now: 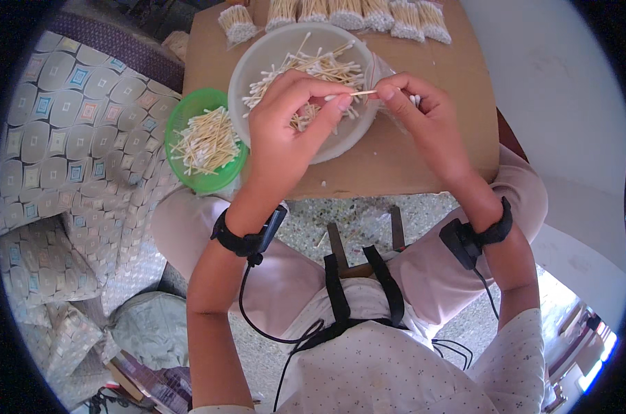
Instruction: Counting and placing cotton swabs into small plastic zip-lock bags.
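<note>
Above a wide whitish bowl [335,150] of loose cotton swabs, a single cotton swab [363,92] spans the gap between my two hands. My left hand [285,121] pinches one end with thumb and forefinger. The other end sits in the fingertips of my right hand [423,114], where more white swab tips [415,100] show among the curled fingers. Beside that hand, partly behind it, is a clear plastic bag [380,71] with a red line along its edge. To the left stands a green bowl [175,124] also filled with swabs.
Several bagged bundles of swabs [345,15] line the far edge of the brown cardboard-like tabletop [423,162]. Patterned cushions [85,138] lie at the left, and a pale wall [568,103] rises at the right. Cables [242,297] run from the wrist straps.
</note>
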Tool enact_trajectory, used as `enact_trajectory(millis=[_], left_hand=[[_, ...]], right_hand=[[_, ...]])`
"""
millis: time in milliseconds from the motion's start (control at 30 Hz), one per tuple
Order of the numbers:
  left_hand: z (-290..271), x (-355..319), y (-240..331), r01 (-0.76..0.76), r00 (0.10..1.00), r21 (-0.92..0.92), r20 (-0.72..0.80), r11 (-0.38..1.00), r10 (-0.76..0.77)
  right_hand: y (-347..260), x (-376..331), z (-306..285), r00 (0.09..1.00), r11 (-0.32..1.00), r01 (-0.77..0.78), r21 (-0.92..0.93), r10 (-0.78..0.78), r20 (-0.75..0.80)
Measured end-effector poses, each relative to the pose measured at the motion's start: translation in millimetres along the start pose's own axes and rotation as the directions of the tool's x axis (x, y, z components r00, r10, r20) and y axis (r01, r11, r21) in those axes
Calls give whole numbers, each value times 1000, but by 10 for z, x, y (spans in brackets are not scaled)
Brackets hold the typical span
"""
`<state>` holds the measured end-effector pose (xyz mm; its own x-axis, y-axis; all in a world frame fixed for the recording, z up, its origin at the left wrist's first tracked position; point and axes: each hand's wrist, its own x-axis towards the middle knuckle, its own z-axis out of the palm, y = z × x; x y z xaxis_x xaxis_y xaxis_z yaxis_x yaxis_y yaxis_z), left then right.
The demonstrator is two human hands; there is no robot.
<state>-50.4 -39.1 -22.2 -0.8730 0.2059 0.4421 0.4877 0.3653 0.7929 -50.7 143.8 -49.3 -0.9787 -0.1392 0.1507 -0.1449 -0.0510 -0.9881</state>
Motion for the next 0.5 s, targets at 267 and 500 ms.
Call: enact_trajectory(millis=[267,500], left_hand=[[46,-24,6,94,993,-45,75,995,-91],[39,-28,-2,41,998,34,37,999,-43]], right_hand=[[-25,-39,-2,992,993,-121,-5,120,-29],[-102,-66,-11,996,993,-86,-84,86,-7]])
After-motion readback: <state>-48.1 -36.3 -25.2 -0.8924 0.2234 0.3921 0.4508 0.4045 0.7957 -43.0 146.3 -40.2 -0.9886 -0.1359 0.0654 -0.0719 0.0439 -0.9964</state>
